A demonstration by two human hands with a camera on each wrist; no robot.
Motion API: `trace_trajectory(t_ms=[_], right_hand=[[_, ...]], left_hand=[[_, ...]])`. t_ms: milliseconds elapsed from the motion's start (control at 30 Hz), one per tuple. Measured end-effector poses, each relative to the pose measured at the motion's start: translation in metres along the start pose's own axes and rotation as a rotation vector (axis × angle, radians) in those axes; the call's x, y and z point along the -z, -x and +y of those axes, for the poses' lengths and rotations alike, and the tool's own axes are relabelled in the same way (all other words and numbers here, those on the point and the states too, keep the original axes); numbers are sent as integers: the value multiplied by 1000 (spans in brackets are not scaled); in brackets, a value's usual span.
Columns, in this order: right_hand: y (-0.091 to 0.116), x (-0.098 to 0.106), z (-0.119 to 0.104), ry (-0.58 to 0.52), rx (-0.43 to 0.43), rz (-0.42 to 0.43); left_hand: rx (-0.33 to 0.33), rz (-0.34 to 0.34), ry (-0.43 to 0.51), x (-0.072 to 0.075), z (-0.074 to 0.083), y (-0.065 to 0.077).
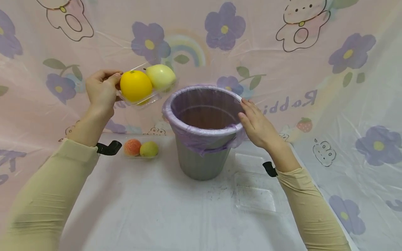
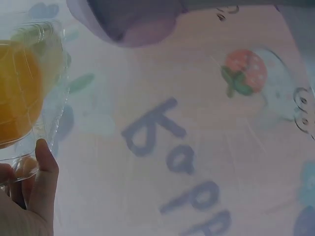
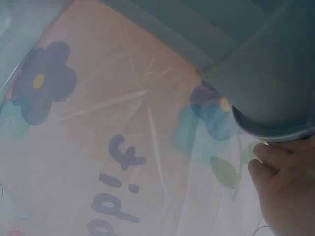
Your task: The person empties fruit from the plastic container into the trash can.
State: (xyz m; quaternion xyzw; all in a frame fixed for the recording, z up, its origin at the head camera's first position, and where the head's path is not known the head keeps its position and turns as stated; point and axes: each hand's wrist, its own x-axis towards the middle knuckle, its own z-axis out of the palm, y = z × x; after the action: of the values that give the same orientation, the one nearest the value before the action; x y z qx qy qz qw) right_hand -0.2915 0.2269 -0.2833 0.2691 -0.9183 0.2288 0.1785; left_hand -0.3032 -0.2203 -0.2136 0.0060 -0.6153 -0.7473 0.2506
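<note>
My left hand (image 1: 102, 89) holds a clear plastic tray (image 1: 152, 100) by its left end, thumb and fingers pinching the edge. The tray is tilted and raised to the upper left of the bin. In it sit an orange (image 1: 135, 86) and, beside it, a pale yellow-green pear (image 1: 161, 76). A grey bin (image 1: 202, 162) stands upright on the table, lined with a purple bag (image 1: 201, 141) folded over its rim. At the bin's right rim, my right hand (image 1: 259, 125) rests with its fingers extended; the right wrist view shows the fingertips (image 3: 266, 152) at that edge.
Left of the bin, a second clear tray (image 1: 141, 158) holds a peach (image 1: 132, 147) and a green fruit (image 1: 149, 149). Clear plastic trays (image 1: 255, 207) lie at the right, with small dark specks near them. A patterned curtain (image 1: 188, 21) hangs behind the white table (image 1: 150, 216).
</note>
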Motion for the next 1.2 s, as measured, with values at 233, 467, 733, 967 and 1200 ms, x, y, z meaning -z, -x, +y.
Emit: trace_trajectory(t_ms=[233, 467, 733, 967, 1200], right_hand=[[-1, -1, 0, 0, -9, -10], [-1, -1, 0, 4, -22, -22], [-1, -1, 0, 13, -36, -35], [-2, 1, -2, 51, -33, -31], [-2, 3, -2, 63, -40, -27]], left_hand=[[-41, -53, -51, -39, 4, 1], [-124, -125, -222, -75, 0, 4], [-267, -210, -343, -108, -9, 8], [-411, -248, -461, -122, -21, 16], [-633, -252, -578, -128, -34, 18]])
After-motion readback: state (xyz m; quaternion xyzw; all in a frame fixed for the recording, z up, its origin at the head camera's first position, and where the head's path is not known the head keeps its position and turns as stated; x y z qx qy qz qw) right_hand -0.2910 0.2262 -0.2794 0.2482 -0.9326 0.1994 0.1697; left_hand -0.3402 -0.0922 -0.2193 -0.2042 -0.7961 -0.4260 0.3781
